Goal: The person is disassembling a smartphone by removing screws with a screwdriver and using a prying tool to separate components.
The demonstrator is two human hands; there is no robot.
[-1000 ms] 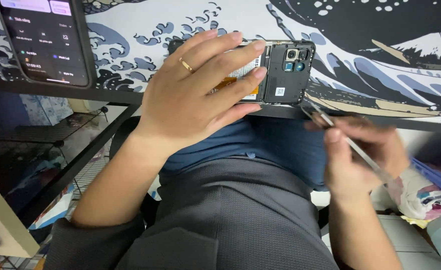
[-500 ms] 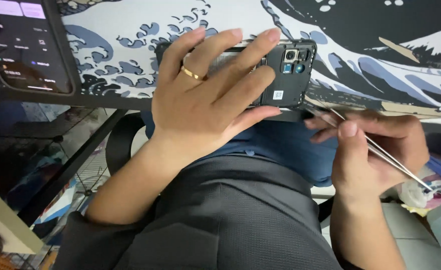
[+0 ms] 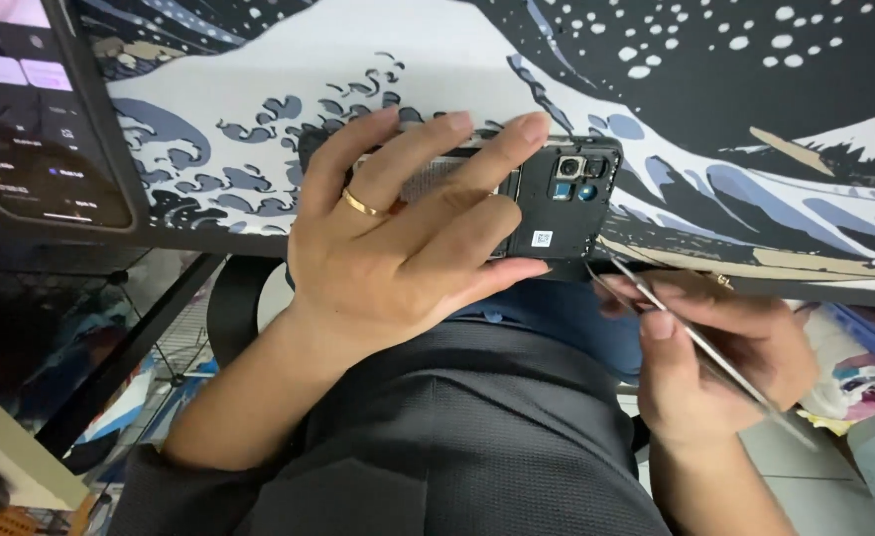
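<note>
My left hand (image 3: 398,248), with a gold ring on one finger, lies flat over an opened black smartphone (image 3: 562,203) and holds it down on the desk mat (image 3: 358,60). The phone's back cover is off, and its camera modules and inner parts show at the right end. My right hand (image 3: 715,362) is below the desk edge, just right of the phone, pinching thin metal tweezers (image 3: 681,333). The tweezer tips point up and left, close to the phone's lower right corner.
The mat shows a wave print in black, white and blue. A second phone (image 3: 36,119) with a lit screen lies at the left edge of the desk. Below are my dark-clothed lap, a black desk frame (image 3: 130,347) and clutter on the floor at right (image 3: 869,377).
The view has shifted closer to the desk. My left hand stays on the phone. My right hand has moved the tweezers up, nearer the phone's lower right corner.
</note>
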